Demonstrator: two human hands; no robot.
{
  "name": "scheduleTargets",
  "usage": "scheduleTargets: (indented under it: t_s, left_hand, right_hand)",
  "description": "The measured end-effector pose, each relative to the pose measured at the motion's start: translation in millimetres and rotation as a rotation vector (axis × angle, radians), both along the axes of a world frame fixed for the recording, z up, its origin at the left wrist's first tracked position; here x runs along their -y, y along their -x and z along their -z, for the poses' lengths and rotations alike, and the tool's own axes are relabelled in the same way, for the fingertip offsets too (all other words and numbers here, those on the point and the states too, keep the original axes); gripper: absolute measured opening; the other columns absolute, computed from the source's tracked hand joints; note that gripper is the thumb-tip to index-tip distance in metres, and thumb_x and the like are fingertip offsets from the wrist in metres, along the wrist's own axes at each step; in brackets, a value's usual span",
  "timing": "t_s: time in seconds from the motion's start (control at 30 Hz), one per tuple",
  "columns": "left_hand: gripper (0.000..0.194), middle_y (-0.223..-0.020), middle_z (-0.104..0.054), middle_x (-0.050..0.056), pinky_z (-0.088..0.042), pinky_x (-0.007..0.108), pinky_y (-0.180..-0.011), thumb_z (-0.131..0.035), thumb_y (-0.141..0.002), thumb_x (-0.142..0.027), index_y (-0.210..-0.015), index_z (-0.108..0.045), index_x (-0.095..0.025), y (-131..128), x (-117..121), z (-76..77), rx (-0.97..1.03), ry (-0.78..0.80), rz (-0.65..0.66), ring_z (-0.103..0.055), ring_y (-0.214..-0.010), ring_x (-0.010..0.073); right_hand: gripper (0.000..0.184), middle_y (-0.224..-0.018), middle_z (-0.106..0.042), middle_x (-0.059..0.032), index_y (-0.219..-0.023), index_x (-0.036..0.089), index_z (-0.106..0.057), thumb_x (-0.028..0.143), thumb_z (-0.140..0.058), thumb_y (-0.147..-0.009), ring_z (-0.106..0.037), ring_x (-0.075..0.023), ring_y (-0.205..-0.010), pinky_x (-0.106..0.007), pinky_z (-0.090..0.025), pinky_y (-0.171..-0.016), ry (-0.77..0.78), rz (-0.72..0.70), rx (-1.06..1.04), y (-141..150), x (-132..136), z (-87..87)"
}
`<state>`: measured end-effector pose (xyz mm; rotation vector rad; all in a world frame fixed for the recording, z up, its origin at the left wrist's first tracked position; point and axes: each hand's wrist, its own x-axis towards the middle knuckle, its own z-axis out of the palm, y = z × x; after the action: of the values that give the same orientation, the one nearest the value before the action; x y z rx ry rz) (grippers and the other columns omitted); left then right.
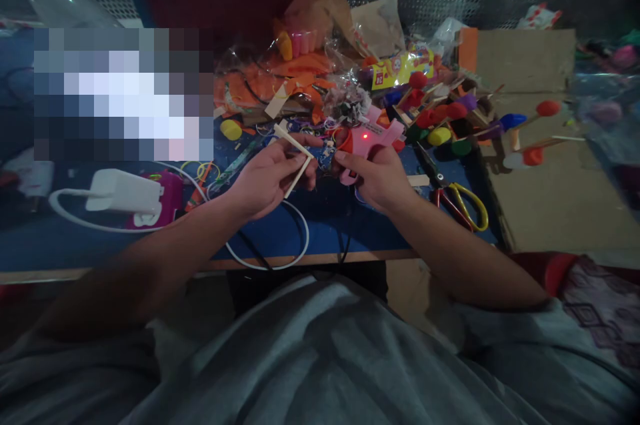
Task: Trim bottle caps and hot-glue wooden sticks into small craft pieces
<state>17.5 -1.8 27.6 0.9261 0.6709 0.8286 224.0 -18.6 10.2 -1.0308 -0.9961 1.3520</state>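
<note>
Okay, using the pink glue gun (pixel 367 139) as the anchor: closest in, a white cable (pixel 307 238) loops over the blue tabletop (pixel 200 251) on the near-left side of it. Just left of the gun, the left hand (pixel 265 178) is pinching two thin wooden sticks (pixel 295 141) that meet in a sharp V. The right hand (pixel 383 175) is wrapped round the gun itself, red light on, so I'd guess it's powered. Looks partway to me: the corner's lined up, but I can't tell if it's actually stuck, and the nozzle's too muddled to see any glue. Scissors (pixel 440 179) sit just right of the gun; well left of it, a white charger (pixel 117 191) is plugged into a magenta socket block (pixel 163 197). Further right there's flattened cardboard (pixel 560 198), and beyond the gun to the right a heap of sticks with coloured round ends (pixel 455 111), maybe done bits, hard to say. Container-wise, past the gun there's a yellow-labelled clear packet (pixel 403 69), contents not readable, and far right a clear plastic bag (pixel 605 111) with blurry coloured lumps showing through.
</note>
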Motion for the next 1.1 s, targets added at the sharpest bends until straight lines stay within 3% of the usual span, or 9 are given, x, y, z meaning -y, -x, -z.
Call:
scheduleTargets:
  t_s: [0.13, 0.23, 0.47, 0.67, 0.8, 0.97, 1.1]
  left_hand:
    - [0.038, -0.073, -0.068, -0.002, -0.062, 0.027, -0.069, -0.081, -0.09, -0.02, -0.124, -0.065, -0.017, 0.7, 0.9, -1.2, 0.051, 0.103, 0.055, -0.072, -0.066, 0.0155]
    - [0.036, -0.073, -0.068, -0.002, -0.061, 0.027, -0.068, -0.08, -0.089, -0.018, -0.121, -0.063, -0.016, 0.6, 1.4, -2.1, 0.039, 0.119, 0.062, -0.07, -0.065, 0.0151]
    - [0.048, -0.075, -0.07, 0.0, -0.054, 0.022, -0.057, -0.092, -0.077, -0.018, -0.117, -0.066, -0.017, -3.1, 4.2, -3.4, -0.003, 0.138, 0.045, -0.065, -0.069, 0.0135]
    - [0.057, -0.081, -0.072, -0.001, -0.044, 0.02, -0.052, -0.106, -0.069, -0.032, -0.108, -0.067, -0.018, -1.7, 0.1, 5.0, -0.134, 0.018, 0.085, -0.064, -0.069, 0.0109]
    - [0.058, -0.075, -0.072, -0.002, -0.039, 0.022, -0.052, -0.106, -0.072, -0.038, -0.108, -0.065, -0.019, -0.1, -2.3, 9.6, -0.208, -0.025, 0.123, -0.062, -0.062, 0.0104]
    - [0.059, -0.073, -0.071, -0.003, -0.041, 0.021, -0.053, -0.106, -0.071, -0.04, -0.105, -0.062, -0.02, -0.6, -1.1, 8.8, -0.24, -0.025, 0.124, -0.064, -0.065, 0.0113]
    - [0.063, -0.076, -0.071, -0.003, -0.046, 0.021, -0.054, -0.107, -0.068, -0.041, -0.107, -0.063, -0.019, -1.7, -0.2, 7.1, -0.278, -0.03, 0.116, -0.068, -0.071, 0.0137]
  right_hand:
    - [0.051, -0.081, -0.064, 0.004, -0.101, 0.025, -0.067, 0.043, -0.102, -0.067, -0.063, -0.0143, -0.068, -0.032, -0.053, -0.063, 0.019, -0.042, 0.008, 0.0, 2.7, -1.6]
    - [0.052, -0.081, -0.064, 0.0035, -0.1, 0.025, -0.067, 0.044, -0.101, -0.066, -0.063, -0.0146, -0.068, -0.031, -0.051, -0.061, 0.034, -0.042, 0.019, 0.3, 3.7, -2.3]
    - [0.067, -0.08, -0.066, 0.0029, -0.099, 0.025, -0.066, 0.053, -0.108, -0.055, -0.061, -0.0159, -0.069, -0.03, -0.048, -0.056, 0.056, -0.069, 0.059, 3.7, 5.7, -4.1]
    - [0.06, -0.081, -0.068, 0.003, -0.097, 0.026, -0.07, 0.056, -0.108, -0.061, -0.064, -0.0153, -0.071, -0.032, -0.057, -0.066, -0.023, -0.058, 0.029, 3.7, 7.6, -8.2]
    - [0.059, -0.088, -0.072, 0.0005, -0.097, 0.026, -0.073, 0.056, -0.109, -0.061, -0.062, -0.0164, -0.071, -0.032, -0.052, -0.059, -0.043, -0.129, 0.072, 0.7, 7.5, -6.5]
    - [0.051, -0.095, -0.074, -0.0023, -0.1, 0.023, -0.077, 0.053, -0.107, -0.07, -0.062, -0.0154, -0.072, -0.031, -0.051, -0.06, -0.102, -0.151, 0.145, -3.5, 7.5, 1.4]
    - [0.052, -0.091, -0.075, -0.001, -0.097, 0.023, -0.075, 0.053, -0.107, -0.069, -0.061, -0.0143, -0.066, -0.03, -0.05, -0.058, -0.076, -0.142, 0.16, -2.4, 7.6, 3.3]
